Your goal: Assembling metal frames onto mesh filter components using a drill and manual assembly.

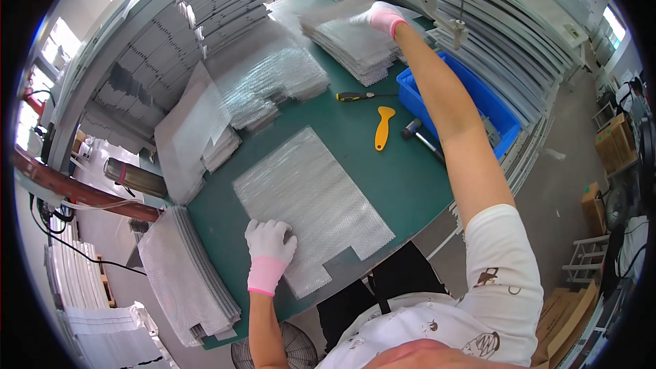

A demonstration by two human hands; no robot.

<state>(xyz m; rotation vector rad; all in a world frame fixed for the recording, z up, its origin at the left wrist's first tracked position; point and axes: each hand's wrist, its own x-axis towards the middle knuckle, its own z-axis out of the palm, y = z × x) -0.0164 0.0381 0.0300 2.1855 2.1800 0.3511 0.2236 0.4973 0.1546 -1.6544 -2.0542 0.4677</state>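
A silvery perforated sheet (pixel 314 198) with a notch in its near edge lies flat on the green tabletop in front of me. My left hand (pixel 270 242), in a white glove with a pink cuff, rests on its left edge, fingers slightly bent and apart. My right arm stretches to the far side, where my gloved right hand (pixel 384 18) is at a stack of film-covered sheets (pixel 345 34). Its fingertips blend into the shiny film, so I cannot make out whether they grip a sheet.
More sheet stacks stand left (pixel 181 277) and back left (pixel 273 75). A steel flask (pixel 135 178) lies at the left edge. A screwdriver (pixel 357 96), yellow scraper (pixel 384 128), hammer (pixel 424 139) and blue bin (pixel 502 113) sit at right, below a machine spindle (pixel 462 0).
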